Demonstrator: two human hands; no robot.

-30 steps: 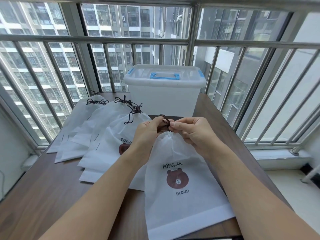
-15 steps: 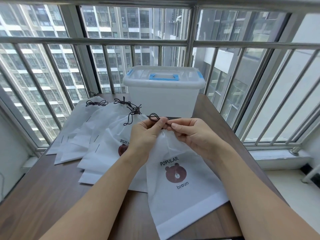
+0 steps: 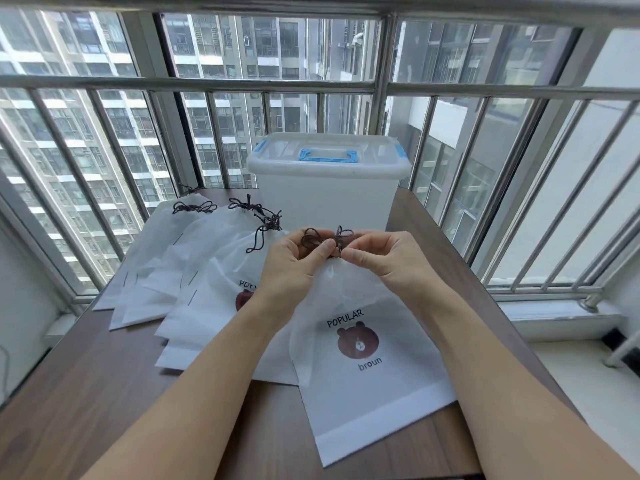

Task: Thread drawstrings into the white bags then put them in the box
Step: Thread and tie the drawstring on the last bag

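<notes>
A white bag (image 3: 367, 375) printed with a brown bear and "POPULAR broun" lies in front of me, its gathered top lifted off the table. My left hand (image 3: 294, 268) and my right hand (image 3: 381, 261) both pinch the dark drawstring (image 3: 337, 237) at the bag's mouth, its loops sticking up between my fingertips. Several more white bags (image 3: 201, 265) with dark drawstrings lie fanned out to the left. The white plastic box (image 3: 325, 199) with a closed lid and blue handle stands at the back of the table.
The brown wooden table (image 3: 86, 393) runs out to a metal railing and windows (image 3: 519, 168) on three sides. A white ledge (image 3: 554, 320) lies beyond the table's right edge.
Both hands have lifted the bag's top slightly and drawn more of the drawstring out; its loops now stand up between my fingers. The bag has shifted a little toward me.
</notes>
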